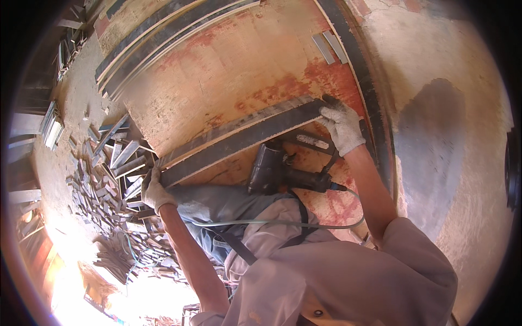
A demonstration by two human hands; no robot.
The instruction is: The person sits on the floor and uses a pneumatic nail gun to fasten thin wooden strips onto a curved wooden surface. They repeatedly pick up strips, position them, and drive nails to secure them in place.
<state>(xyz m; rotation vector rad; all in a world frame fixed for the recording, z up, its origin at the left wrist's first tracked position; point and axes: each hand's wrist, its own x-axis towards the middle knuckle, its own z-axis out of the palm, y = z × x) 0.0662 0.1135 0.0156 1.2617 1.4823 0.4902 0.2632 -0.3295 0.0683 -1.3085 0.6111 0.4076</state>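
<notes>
Both my hands wear pale work gloves and grip the ends of long dark-faced wooden strips (244, 140), two of which lie side by side. My left hand (157, 189) closes on the lower left end, while my right hand (340, 124) pinches the upper right end. The strips slant across a wooden board (228, 61) stained red. Just below them a black pneumatic nail gun (267, 169) lies on its side by my legs, its pale green air hose (261, 223) running across my lap. Under my right hand, a dark magazine-like part of the gun (312, 140) shows.
More long dark strips (163, 40) rest at the board's upper left. Two short grey pieces (329, 48) lie at its upper right, near a dark edge strip (361, 73). Many short offcuts (106, 195) are heaped on the floor at left, with a small bundle (52, 126) beyond.
</notes>
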